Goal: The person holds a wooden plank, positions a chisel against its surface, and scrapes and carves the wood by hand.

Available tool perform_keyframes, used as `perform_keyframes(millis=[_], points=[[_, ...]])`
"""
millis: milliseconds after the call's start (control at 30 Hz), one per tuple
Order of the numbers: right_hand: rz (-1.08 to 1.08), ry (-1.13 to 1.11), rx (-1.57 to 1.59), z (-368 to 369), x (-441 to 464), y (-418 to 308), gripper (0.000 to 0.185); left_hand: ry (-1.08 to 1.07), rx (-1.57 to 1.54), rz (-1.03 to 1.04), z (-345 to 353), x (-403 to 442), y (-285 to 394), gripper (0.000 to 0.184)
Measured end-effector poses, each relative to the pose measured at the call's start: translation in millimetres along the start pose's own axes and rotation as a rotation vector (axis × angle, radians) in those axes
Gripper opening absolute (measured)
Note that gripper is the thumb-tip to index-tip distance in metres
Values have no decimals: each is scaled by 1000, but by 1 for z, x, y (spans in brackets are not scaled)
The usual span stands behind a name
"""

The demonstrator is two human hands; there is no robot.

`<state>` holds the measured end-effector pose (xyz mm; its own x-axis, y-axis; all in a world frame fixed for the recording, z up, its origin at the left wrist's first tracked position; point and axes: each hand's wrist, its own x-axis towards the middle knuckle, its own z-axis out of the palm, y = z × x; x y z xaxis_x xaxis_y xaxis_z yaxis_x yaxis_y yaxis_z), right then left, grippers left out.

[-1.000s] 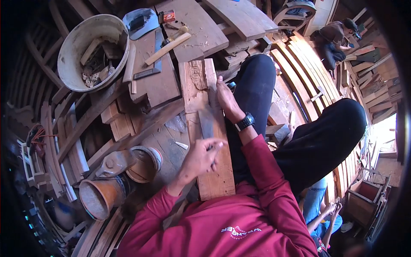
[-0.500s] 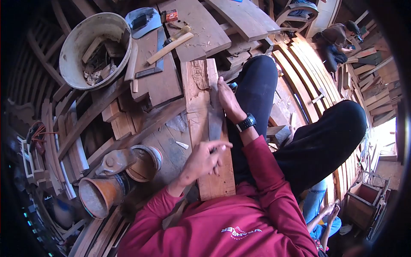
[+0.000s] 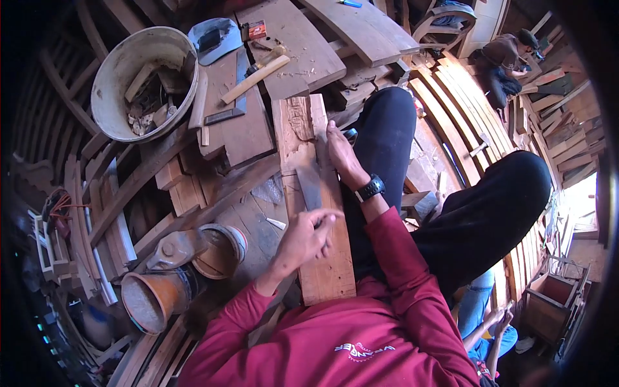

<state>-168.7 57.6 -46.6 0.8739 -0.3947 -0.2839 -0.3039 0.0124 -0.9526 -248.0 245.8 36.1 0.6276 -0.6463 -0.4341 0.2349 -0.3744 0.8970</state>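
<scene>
A wooden block (image 3: 327, 271) lies lengthwise from my torso up between my arms, its far end rough and gouged. My left hand (image 3: 306, 242) is closed around the near end of a flat grey metal blade (image 3: 309, 187), index finger stretched across it. The blade lies over the block's face; its handle, if any, is hidden. My right hand (image 3: 345, 155), with a black watch (image 3: 370, 188) at the wrist, grips the block's right edge near the far end. Some of its fingers are hidden. A small dark round object (image 3: 350, 135) shows beside it.
At upper left are a bucket of scraps (image 3: 101, 97), a cap (image 3: 219, 40), a square (image 3: 225, 115) and boards (image 3: 293, 48). Two tins (image 3: 155, 300) stand at left. A hammer (image 3: 478, 146) lies at right. One person (image 3: 503, 58) sits far right; another's hands (image 3: 501, 319) show below.
The blade and my left hand have shifted slightly back and forth along the block. My right hand keeps its hold. The whole view has tilted a little.
</scene>
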Motion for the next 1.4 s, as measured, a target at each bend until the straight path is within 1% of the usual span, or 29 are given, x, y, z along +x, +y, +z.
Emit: perform_keyframes(millis=[33,67,100,133,200,233,333,367,400,467,500,533,600,633,667,733,767,800,900,933,1000,1033,1133,1167,1200,1267,1300,1333,1400], points=[[-41,44,8,2,-2,0,71,-86,25,-55,2,-8,0,30],[-37,42,6,1,-3,0,71,-168,46,-114,3,-14,2,30],[-16,21,25,-1,-5,-4,72,-196,43,-140,5,-15,3,30],[6,-2,45,-1,-7,-7,73,-192,36,-146,6,-12,4,30],[22,-29,40,-2,-6,-7,74,-77,43,-22,4,1,7,30],[29,-45,37,-3,-4,-8,75,-34,24,-26,3,9,4,31],[55,-12,10,-2,-8,-12,75,-93,20,-57,0,0,6,31],[23,-3,46,-1,-10,-14,75,-125,40,-112,1,-10,7,31],[26,-6,46,-1,-8,-11,75,-123,38,-116,1,-11,6,31],[-18,-14,51,-1,-3,-3,75,-197,23,-137,1,-15,3,32],[-79,56,42,4,-7,-4,74,-145,38,-125,0,-10,8,32],[-72,51,44,5,-11,-9,74,-142,36,-133,-1,-3,6,32],[43,-3,24,-1,-14,-18,76,-18,-43,10,0,11,-1,31],[-23,27,-10,1,-8,-7,76,-57,-34,-9,0,8,-1,31],[-21,36,-10,-1,-4,-3,76,-67,-33,-8,0,1,-2,31],[31,-34,56,-2,0,-2,72,-185,4,-112,2,-14,-1,31],[-7,-24,47,-2,0,0,71,-209,1,-145,3,-16,-1,30],[2,-30,47,-1,-2,-1,71,-207,-6,-154,3,-14,-1,30],[-33,-55,107,-3,-4,-4,74,-61,-34,-18,1,10,1,30],[-39,-52,100,-2,-4,-4,74,-63,-36,-10,2,10,1,30],[-101,61,-56,2,-5,-3,79,-78,-14,-50,2,5,1,30],[-98,66,-30,3,-5,-1,81,-109,-27,-88,3,-2,2,30],[-79,39,-21,3,5,9,81,-142,-25,-109,3,-6,0,30],[-98,21,13,3,9,13,80,-117,-32,-71,3,1,-2,31],[-93,15,12,4,5,10,80,-113,-36,-76,2,9,-4,31],[23,-34,7,-1,1,-1,78,-23,-44,33,1,25,-3,31],[-5,28,-21,1,-3,-4,76,-24,-37,8,1,23,0,32],[-10,36,-21,1,-2,-4,76,-29,-33,15,1,17,3,32],[-30,27,-10,2,-2,-6,74,-131,7,-89,0,0,9,32]])
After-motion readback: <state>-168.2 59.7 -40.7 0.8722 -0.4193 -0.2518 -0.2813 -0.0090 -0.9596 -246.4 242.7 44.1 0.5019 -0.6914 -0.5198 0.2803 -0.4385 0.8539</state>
